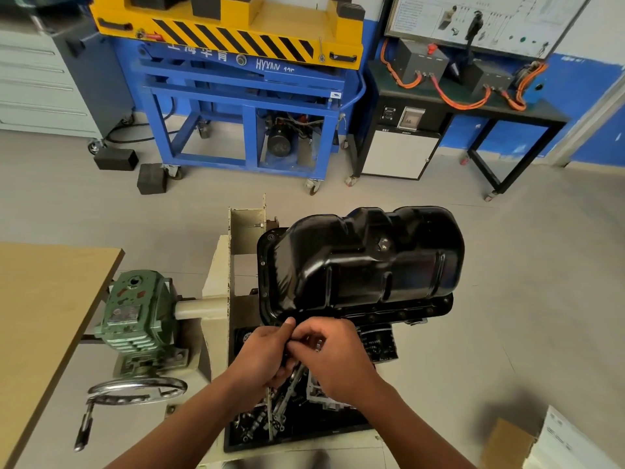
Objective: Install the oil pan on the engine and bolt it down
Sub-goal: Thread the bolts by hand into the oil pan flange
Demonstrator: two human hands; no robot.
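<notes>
**Hands meet under the near flange of the oil pan**

Nearest to me, my left hand (267, 353) and my right hand (333, 353) come together, touching each other, just below the pan's near edge. My right fingers pinch a small metal piece (318, 343), I think a bolt. My left fingers are curled, with the thumb up at the flange, but I cannot tell what they grasp. The black oil pan (365, 262) lies on the engine (378, 343), sump side up, so its flange holes are probably over the threaded holes. Below my wrists a tray (304, 431) holds loose parts within easy reach. To my left stands the green gearbox (135, 313) with its handwheel (135, 389).
</notes>
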